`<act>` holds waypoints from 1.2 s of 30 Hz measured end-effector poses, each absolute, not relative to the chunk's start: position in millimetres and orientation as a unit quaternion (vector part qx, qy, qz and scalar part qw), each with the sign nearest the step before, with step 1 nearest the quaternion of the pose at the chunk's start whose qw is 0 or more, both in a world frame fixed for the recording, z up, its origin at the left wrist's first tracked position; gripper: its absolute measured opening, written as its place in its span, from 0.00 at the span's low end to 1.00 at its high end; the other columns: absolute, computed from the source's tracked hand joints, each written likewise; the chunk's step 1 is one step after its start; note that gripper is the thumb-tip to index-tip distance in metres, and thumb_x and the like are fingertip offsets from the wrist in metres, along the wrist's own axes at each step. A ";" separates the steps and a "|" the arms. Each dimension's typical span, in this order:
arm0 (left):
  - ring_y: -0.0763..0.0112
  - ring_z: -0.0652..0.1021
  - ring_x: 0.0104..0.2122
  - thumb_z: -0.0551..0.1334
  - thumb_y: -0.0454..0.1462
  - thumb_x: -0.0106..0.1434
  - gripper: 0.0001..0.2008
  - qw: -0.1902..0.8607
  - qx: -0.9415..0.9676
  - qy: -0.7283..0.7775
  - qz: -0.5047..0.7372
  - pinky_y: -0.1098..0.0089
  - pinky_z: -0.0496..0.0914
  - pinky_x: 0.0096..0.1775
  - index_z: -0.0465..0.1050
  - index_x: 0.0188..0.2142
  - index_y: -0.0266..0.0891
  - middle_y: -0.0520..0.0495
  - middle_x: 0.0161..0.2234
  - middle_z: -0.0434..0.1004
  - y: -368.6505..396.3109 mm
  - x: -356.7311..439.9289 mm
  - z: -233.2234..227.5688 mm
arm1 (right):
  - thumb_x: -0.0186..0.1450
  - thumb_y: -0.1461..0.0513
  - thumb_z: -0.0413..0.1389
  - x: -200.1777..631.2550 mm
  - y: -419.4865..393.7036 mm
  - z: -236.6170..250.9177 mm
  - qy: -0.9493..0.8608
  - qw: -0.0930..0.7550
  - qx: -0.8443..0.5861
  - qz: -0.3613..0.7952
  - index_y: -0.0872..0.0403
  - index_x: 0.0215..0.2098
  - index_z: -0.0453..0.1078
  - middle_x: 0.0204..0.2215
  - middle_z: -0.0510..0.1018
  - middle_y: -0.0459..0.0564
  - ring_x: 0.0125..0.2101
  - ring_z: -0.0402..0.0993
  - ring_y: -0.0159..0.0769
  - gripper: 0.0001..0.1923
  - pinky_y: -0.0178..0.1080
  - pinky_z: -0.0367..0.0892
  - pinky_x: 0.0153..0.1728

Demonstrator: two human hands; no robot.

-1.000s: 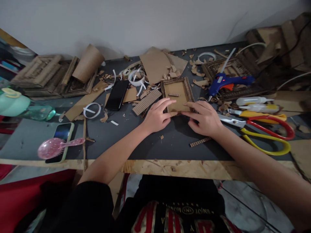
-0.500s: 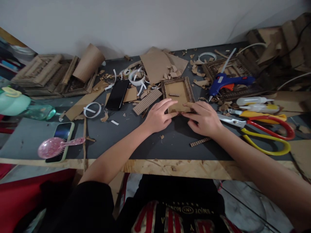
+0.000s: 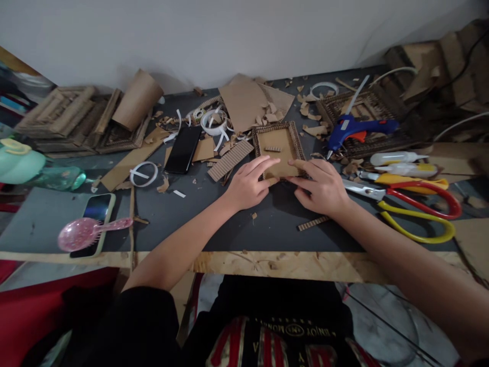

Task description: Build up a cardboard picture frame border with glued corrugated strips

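A small rectangular cardboard tray (image 3: pixel 277 137) with raised corrugated walls lies in front of me. My left hand (image 3: pixel 250 182) grips its near left corner, fingers reaching over the wall. On the near right corner, my right hand (image 3: pixel 320 184) presses the near wall in the same way. Both hands hide most of that near side. A short corrugated cardboard strip (image 3: pixel 272 149) rests inside on the tray's floor. Another corrugated strip (image 3: pixel 313 223) lies on the table below my right hand. Left of the tray is a wider corrugated piece (image 3: pixel 230 160).
A blue glue gun (image 3: pixel 349 130) rests on another cardboard frame at right, near large scissors (image 3: pixel 420 206) and small bottles (image 3: pixel 397 158). A black phone (image 3: pixel 184 150), a tape ring (image 3: pixel 143 174), and a pink hairbrush (image 3: pixel 82 234) on a second phone lie left. Cardboard scraps (image 3: pixel 244 104) cover the back.
The view has shifted very slightly. Both hands stay at the tray's near wall, with hardly any visible movement.
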State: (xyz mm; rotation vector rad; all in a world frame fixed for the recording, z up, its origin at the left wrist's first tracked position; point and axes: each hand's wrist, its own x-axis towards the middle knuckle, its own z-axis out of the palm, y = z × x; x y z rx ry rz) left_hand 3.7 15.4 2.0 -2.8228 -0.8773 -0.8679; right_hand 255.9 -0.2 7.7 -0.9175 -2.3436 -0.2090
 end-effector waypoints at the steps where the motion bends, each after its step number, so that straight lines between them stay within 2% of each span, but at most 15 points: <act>1: 0.53 0.67 0.65 0.55 0.34 0.72 0.13 0.031 -0.916 -0.284 -0.281 0.49 0.66 0.63 0.79 0.41 0.39 0.40 0.64 0.67 15.4 3.6 2.0 | 0.62 0.67 0.55 255.9 -0.4 8.3 -0.884 0.299 -0.349 -0.082 0.50 0.46 0.82 0.54 0.78 0.54 0.47 0.71 0.46 0.18 0.47 0.67 0.42; 8: 0.53 0.66 0.65 0.55 0.34 0.72 0.13 0.018 -0.916 -0.288 -0.277 0.48 0.65 0.63 0.80 0.42 0.41 0.41 0.64 0.67 15.7 3.1 2.3 | 0.62 0.66 0.56 255.3 -1.4 12.5 -0.887 0.282 -0.354 -0.090 0.50 0.43 0.83 0.56 0.77 0.56 0.48 0.71 0.48 0.16 0.47 0.66 0.43; 18: 0.52 0.67 0.65 0.55 0.34 0.71 0.14 -0.009 -0.917 -0.295 -0.270 0.48 0.65 0.64 0.81 0.40 0.40 0.41 0.63 0.69 16.1 4.0 2.7 | 0.61 0.67 0.56 255.0 -0.9 8.8 -0.885 0.280 -0.369 -0.055 0.47 0.46 0.83 0.56 0.77 0.55 0.50 0.71 0.51 0.19 0.52 0.68 0.46; 25: 0.54 0.68 0.64 0.54 0.32 0.70 0.13 -0.010 -0.901 -0.305 -0.309 0.44 0.67 0.62 0.79 0.42 0.40 0.40 0.61 0.70 16.6 3.2 7.1 | 0.61 0.67 0.56 257.3 -0.1 6.5 -0.885 0.286 -0.361 -0.063 0.47 0.50 0.81 0.52 0.79 0.54 0.46 0.71 0.47 0.22 0.49 0.68 0.44; 36: 0.52 0.72 0.59 0.60 0.37 0.69 0.10 0.025 -0.888 -0.324 -0.326 0.47 0.70 0.59 0.80 0.36 0.38 0.39 0.54 0.75 14.2 5.1 7.4 | 0.61 0.66 0.55 256.0 0.6 7.6 -0.883 0.280 -0.369 -0.075 0.48 0.42 0.83 0.52 0.79 0.53 0.45 0.70 0.46 0.16 0.47 0.67 0.42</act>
